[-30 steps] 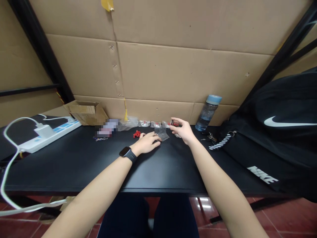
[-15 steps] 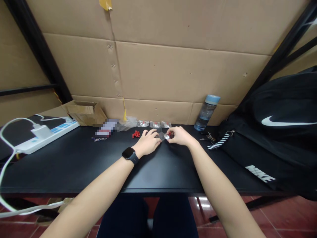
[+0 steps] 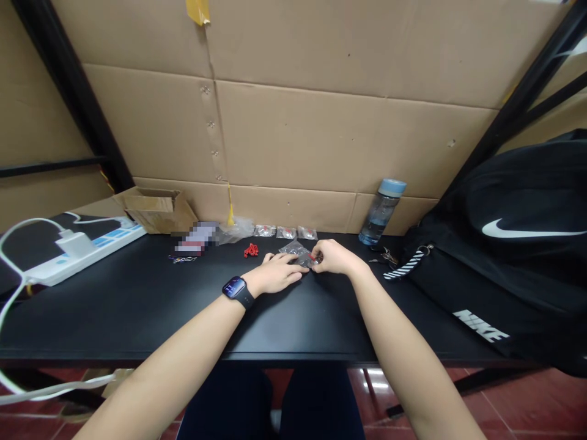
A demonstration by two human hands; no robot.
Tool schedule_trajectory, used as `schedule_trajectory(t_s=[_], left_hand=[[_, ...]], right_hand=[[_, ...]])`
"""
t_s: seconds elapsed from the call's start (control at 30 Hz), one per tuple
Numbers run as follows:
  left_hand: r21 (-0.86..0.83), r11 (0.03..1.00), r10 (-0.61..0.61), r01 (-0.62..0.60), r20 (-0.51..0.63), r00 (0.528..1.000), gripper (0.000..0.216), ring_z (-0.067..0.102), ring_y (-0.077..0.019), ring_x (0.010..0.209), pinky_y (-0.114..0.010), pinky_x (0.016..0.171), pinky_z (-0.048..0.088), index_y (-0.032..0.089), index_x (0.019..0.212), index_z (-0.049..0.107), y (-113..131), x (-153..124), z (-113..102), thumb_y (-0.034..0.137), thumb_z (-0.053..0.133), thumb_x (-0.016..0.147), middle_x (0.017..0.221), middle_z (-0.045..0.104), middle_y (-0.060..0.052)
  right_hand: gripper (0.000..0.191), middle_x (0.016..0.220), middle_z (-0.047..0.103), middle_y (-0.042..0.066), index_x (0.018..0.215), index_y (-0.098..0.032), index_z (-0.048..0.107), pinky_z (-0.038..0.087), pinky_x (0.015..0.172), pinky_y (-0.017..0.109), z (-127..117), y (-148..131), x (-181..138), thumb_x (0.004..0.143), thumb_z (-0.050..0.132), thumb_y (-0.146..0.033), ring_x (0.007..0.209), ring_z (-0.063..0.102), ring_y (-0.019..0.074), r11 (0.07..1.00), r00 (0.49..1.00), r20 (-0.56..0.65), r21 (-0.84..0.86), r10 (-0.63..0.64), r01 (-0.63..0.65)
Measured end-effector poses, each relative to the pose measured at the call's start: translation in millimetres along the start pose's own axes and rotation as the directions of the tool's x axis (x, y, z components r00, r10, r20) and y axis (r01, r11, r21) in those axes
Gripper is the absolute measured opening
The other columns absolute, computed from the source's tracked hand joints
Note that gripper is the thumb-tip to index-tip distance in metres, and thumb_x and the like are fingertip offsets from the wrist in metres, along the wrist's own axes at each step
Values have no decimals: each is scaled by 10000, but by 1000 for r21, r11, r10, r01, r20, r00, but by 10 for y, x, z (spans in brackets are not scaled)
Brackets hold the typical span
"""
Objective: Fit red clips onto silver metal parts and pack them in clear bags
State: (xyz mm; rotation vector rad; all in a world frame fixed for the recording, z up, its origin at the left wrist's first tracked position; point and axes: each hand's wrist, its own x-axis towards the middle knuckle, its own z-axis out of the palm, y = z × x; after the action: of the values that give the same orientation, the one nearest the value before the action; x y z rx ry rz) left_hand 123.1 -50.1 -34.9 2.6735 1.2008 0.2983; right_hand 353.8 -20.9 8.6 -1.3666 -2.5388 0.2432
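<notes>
A clear plastic bag (image 3: 297, 249) lies flat on the black table between my hands. My left hand (image 3: 277, 273), with a black smartwatch on its wrist, rests low over the bag's near left part, fingers stretched out and apart. At the bag's right end my right hand (image 3: 331, 256) is closed in a pinch on a small shiny round piece with a red bit (image 3: 314, 258). The fingers partly cover that piece, and I cannot tell how far it is inside the bag. A small heap of red pieces (image 3: 251, 250) lies left of the bag.
Small clear packets (image 3: 286, 233) with silvery round contents line the back, beside crumpled plastic (image 3: 236, 230). A water bottle (image 3: 382, 211), keys (image 3: 389, 256) and a black backpack (image 3: 513, 244) stand right. On the left are a cardboard box (image 3: 158, 211) and a power strip (image 3: 87, 253).
My left hand has shifted slightly nearer and its fingers have flattened, showing more of the bag. My right hand has brought the round piece lower, against the bag's right end.
</notes>
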Motion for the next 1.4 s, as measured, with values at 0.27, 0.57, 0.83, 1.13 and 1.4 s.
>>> schedule_trajectory(t_s=[0.27, 0.57, 0.83, 1.13, 1.4], left_hand=[[12, 1000, -14, 13, 26, 1000, 429, 291, -356, 1427, -628, 1080, 213, 499, 1358, 509, 13, -1, 19, 579, 302, 991, 1567, 373, -11], [-37, 999, -9, 10, 41, 999, 412, 281, -355, 1441, -628, 1090, 209, 489, 1341, 540, 31, -7, -34, 557, 329, 993, 1572, 366, -11], [-81, 997, -8, 12, 54, 999, 383, 282, -351, 1451, -634, 1101, 215, 464, 1309, 586, 26, -20, -78, 522, 399, 979, 1573, 369, -22], [-71, 997, -30, 34, 53, 998, 357, 228, -365, 1473, -662, 1104, 201, 465, 1291, 599, -5, -44, -80, 460, 458, 963, 1616, 277, 2], [-47, 999, -9, 9, 7, 1000, 269, 245, -350, 1461, -623, 1103, 208, 422, 1149, 675, -79, -23, -113, 412, 548, 913, 1570, 368, 15]], right_hand=[[189, 734, 721, 22, 773, -179, 729, 430, 633, 236, 12, -74, 35, 685, 813, -324, 692, 646, 161, 994, 995, -84, 82, -60, 67], [85, 629, 710, 14, 655, -180, 714, 421, 587, 229, 4, -67, 25, 721, 763, -203, 614, 644, 152, 996, 999, -41, 80, -29, 33], [81, 754, 741, 21, 817, -168, 736, 467, 660, 212, 139, 4, 111, 746, 732, -129, 697, 673, 146, 963, 991, -80, 239, -110, 126], [194, 875, 654, 7, 844, -207, 656, 391, 673, 223, 303, 26, 216, 746, 809, -273, 789, 594, 148, 997, 959, -276, -13, -72, 71], [129, 1001, 660, 52, 945, -228, 642, 424, 702, 258, 432, -90, 287, 828, 693, -247, 874, 611, 192, 997, 944, -328, -61, 28, -50]])
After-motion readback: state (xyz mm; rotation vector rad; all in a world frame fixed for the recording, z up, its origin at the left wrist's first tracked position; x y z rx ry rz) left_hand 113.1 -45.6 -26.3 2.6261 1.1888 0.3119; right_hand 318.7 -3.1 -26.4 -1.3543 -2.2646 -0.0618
